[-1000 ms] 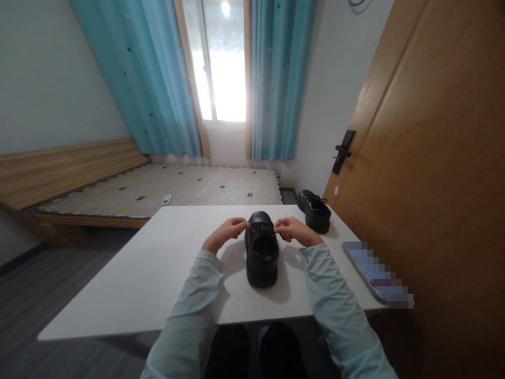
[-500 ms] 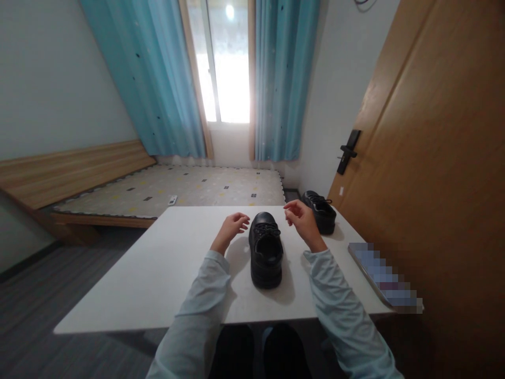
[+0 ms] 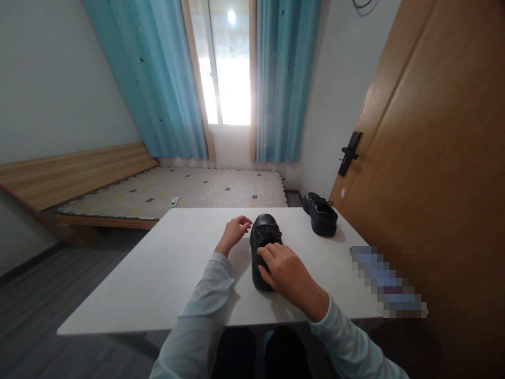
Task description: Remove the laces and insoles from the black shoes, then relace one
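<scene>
Your shoes [image 3: 263,222] are black, sleeves [image 3: 207,295] pale blue, table [image 3: 158,284] plain white. You've got blue curtains [image 3: 158,79] with dark specks, plus a beige mattress [image 3: 213,190] with grey and yellow patches.

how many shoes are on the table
2. One shoe is near the middle of the table, partly covered by the right hand; the other shoe is at the far right corner.

A bedroom, by its bed [image 3: 197,187] (remote-like object [image 3: 174,201] on top) and blue curtains [image 3: 158,79].
</scene>
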`<state>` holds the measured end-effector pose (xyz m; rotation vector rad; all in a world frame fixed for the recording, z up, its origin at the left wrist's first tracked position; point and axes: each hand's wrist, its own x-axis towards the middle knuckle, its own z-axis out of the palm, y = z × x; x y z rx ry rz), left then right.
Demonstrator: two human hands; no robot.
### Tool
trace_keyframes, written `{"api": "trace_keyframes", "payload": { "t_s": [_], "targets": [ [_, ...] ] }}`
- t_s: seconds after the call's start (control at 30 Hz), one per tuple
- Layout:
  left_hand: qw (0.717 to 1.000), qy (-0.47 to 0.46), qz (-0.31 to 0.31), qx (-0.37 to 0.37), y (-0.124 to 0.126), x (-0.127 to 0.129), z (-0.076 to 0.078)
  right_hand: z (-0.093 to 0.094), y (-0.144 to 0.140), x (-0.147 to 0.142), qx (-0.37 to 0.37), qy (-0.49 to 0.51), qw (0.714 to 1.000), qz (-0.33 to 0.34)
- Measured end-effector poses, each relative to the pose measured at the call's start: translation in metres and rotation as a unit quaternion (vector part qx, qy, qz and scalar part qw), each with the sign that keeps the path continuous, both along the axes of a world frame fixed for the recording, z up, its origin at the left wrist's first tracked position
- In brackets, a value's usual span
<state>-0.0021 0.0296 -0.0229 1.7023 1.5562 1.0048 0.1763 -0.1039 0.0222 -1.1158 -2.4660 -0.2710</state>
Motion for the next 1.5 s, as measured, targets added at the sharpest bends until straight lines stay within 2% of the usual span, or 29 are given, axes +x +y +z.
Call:
{"api": "trace_keyframes", "payload": {
  "t_s": [0.2, 0.3, 0.7, 0.9, 1.27, 1.5],
  "targets": [
    [0.975, 0.21, 0.006, 0.077, -0.007, 0.0, 0.001, -0.017, -0.009, -0.009, 0.043, -0.055, 0.997, -0.04],
    [0.964, 0.253, -0.004, 0.076, -0.008, 0.0, 0.0, -0.016, -0.01, -0.009, 0.037, -0.067, 0.996, -0.043],
    [0.961, 0.268, -0.011, 0.063, -0.007, -0.002, -0.007, -0.003, -0.007, 0.0, -0.084, -0.087, 0.991, -0.059],
    [0.962, 0.267, -0.007, 0.055, -0.006, -0.003, -0.009, 0.002, 0.004, 0.013, -0.108, -0.068, 0.987, -0.095],
    [0.961, 0.272, -0.007, 0.043, -0.005, -0.003, -0.01, 0.002, 0.064, 0.059, -0.073, -0.052, 0.982, -0.165],
    [0.96, 0.277, -0.01, 0.045, -0.006, -0.003, -0.01, -0.002, 0.099, 0.086, -0.081, -0.044, 0.973, -0.212]
  ]
}}
